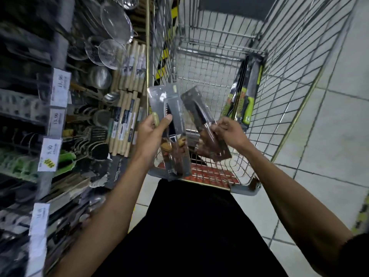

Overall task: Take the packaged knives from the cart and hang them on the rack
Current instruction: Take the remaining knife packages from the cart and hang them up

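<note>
Head view, left edge: the rack (46, 108) runs down the left of the frame, crowded with utensils and white price tags (50, 154); motion blur hides any free hook.
Left of centre: boxed rolling pins (129, 80) stand between the rack and the cart, so a carded knife probably has to go in above or beside them, not through them.
Left hand (149, 134): curled round the grey-carded packaged knife (169, 100), thumb across its face, card upright just left of centre. Best kept low on the card, so the top edge stays free for a hook.
Right hand (229, 130): fingertips pinch the handle end of a second packaged knife (197, 114), which tilts toward the upper left. The two cards are close, seemingly apart at the top.
Advice: hang one at a time, left card first since it is nearest the rack; turn the face outward.
Right of centre: green-handled packaged knives (247, 96) lean in the far corner of the cart (299, 80), not yet taken.
</note>
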